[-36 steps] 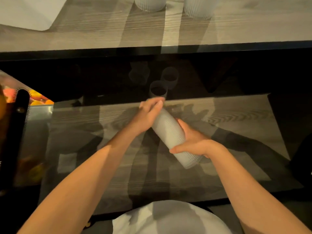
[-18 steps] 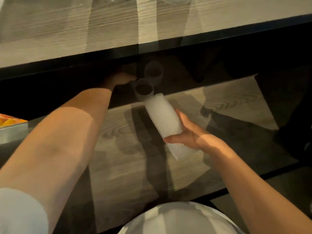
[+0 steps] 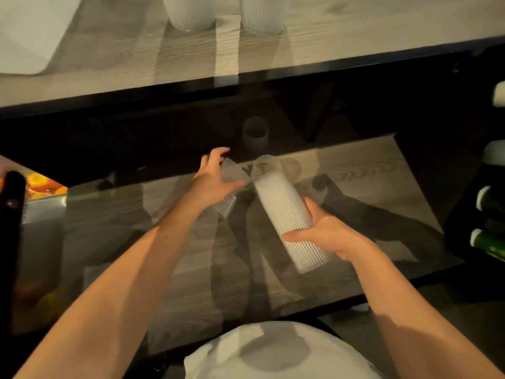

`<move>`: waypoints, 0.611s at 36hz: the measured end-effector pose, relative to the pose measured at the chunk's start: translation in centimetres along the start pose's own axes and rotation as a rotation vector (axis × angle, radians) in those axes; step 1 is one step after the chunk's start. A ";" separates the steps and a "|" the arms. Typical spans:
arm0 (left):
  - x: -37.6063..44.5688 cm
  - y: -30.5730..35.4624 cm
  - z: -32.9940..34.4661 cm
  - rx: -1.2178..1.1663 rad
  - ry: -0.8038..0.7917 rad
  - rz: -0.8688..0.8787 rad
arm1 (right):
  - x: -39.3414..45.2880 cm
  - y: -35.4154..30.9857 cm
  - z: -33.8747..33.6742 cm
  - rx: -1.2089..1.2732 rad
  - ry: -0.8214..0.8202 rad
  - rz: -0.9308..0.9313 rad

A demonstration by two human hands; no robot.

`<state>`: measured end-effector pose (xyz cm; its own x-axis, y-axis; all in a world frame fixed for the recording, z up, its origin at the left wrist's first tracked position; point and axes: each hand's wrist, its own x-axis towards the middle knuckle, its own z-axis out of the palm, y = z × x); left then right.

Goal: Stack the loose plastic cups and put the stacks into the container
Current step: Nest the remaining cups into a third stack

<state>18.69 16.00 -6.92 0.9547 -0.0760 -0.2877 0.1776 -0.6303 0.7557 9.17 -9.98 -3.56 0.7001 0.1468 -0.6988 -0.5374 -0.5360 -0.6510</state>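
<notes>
Wooden table [image 3: 355, 187], right hand [image 3: 330, 233] gripping cup stack [image 3: 284, 212]

Warm, dim light throws long shadows over a wood-grain table [image 3: 355, 187]; at twelve o'clock a paler wooden counter [image 3: 355, 31], dark gap between.

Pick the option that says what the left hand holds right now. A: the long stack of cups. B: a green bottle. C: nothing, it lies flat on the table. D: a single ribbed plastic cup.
D: the left hand grips a single clear ribbed cup, beside the long stack held in the right hand.
</notes>
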 end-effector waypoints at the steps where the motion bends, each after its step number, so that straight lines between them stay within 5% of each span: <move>1: -0.5 0.1 -0.2 -0.061 0.028 0.016 | -0.2 0.1 -0.2 0.009 0.006 -0.007; 6: -1.8 1.2 -1.3 -0.094 -0.078 0.166 | -1.0 -0.1 -1.8 -0.102 -0.032 -0.050; 11: -2.2 3.1 -0.9 -0.460 -0.426 0.094 | -1.8 -0.8 -3.7 -0.278 -0.154 -0.083; 14: -1.8 3.7 0.8 -0.365 -0.500 0.122 | -1.6 -0.7 -4.2 -0.306 -0.156 -0.081; 19: 1.1 6.2 3.4 -0.245 -0.190 0.051 | -0.4 0.0 -4.5 -0.190 -0.011 -0.051; 22: 4.4 7.7 4.6 0.103 0.053 0.011 | 0.3 0.4 -4.8 -0.110 0.028 -0.037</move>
<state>23.18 7.30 -5.07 0.9681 -0.0440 -0.2466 0.1445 -0.7059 0.6934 11.37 -14.18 -2.61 0.7319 0.1459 -0.6656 -0.4576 -0.6186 -0.6387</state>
